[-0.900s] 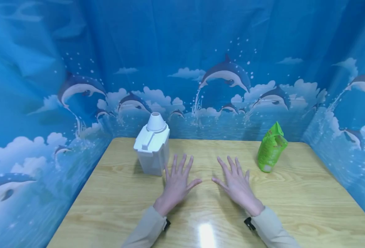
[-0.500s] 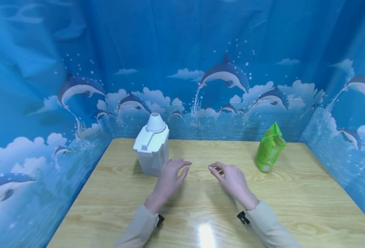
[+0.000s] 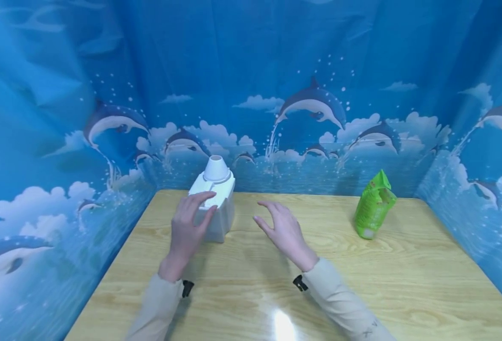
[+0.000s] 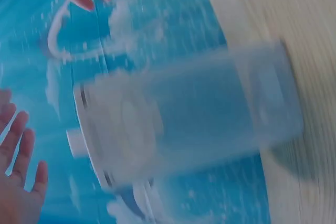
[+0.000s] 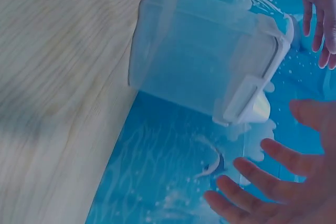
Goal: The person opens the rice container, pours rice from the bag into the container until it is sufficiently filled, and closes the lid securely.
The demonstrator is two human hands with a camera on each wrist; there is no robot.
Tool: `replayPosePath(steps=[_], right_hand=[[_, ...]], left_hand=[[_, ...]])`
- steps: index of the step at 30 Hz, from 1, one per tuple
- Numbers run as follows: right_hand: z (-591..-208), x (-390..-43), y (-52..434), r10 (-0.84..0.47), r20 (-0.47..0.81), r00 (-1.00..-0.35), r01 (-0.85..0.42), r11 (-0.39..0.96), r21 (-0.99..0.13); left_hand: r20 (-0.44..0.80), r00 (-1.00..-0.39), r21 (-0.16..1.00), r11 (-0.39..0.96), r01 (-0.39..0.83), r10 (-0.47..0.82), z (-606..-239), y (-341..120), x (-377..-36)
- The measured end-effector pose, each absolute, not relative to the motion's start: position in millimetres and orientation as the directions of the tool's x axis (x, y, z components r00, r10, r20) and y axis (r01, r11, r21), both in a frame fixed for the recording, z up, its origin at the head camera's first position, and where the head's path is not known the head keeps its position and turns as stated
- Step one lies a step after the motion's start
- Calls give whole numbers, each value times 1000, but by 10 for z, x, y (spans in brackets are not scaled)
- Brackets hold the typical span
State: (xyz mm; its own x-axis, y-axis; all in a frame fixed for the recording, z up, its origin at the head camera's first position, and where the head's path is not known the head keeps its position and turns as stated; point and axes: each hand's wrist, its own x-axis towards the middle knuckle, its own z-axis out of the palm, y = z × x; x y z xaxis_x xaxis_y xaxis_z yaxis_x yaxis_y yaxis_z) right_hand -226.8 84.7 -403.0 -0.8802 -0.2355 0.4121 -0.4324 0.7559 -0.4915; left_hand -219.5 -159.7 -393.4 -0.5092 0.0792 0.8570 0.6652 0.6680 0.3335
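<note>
A clear plastic container (image 3: 218, 215) with a white lid and spout (image 3: 216, 170) stands upright at the back left of the wooden table (image 3: 404, 270). My left hand (image 3: 199, 206) is raised in front of it, fingers loosely bent over the lid's near edge; whether they touch it I cannot tell. In the blurred left wrist view the left hand (image 4: 16, 177) has straight fingers, apart from the container (image 4: 184, 124). My right hand (image 3: 272, 218) hovers open just right of the container, fingers spread. The right wrist view shows the right hand (image 5: 278, 182) near the container (image 5: 210, 72).
A green snack bag (image 3: 374, 203) stands at the back right of the table. Blue dolphin-print curtains (image 3: 310, 104) close in the table at the back and on both sides. Bare wood lies between the container and the bag.
Both hands lay flat on the table, then lifted and moved left and forward. The left hand has reached the container's lid; the right hand has come beside it.
</note>
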Motion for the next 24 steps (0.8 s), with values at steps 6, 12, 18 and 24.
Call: replayPosePath(steps=[6, 12, 18, 24], right_hand=[[-3984, -2379, 572, -308, 404, -861, -484, 740, -468], [-3946, -2461, 326, -363, 317, -876, -477, 746, -465], [-3927, -2533, 133, -352, 293, -889, -453, 777, -438], [-3948, -2602, 17, -369, 334, -867, -482, 791, -377]], left_hand=[[732, -680, 444, 739, 506, 25, -3933, -1969, -2319], [421, -903, 543, 775, 324, 82, -3990, -2212, -2457], [193, -971, 639, 732, 236, 145, -4037, -2305, -2547], [198, -966, 683, 684, 259, 167, -4102, -2320, -2604]])
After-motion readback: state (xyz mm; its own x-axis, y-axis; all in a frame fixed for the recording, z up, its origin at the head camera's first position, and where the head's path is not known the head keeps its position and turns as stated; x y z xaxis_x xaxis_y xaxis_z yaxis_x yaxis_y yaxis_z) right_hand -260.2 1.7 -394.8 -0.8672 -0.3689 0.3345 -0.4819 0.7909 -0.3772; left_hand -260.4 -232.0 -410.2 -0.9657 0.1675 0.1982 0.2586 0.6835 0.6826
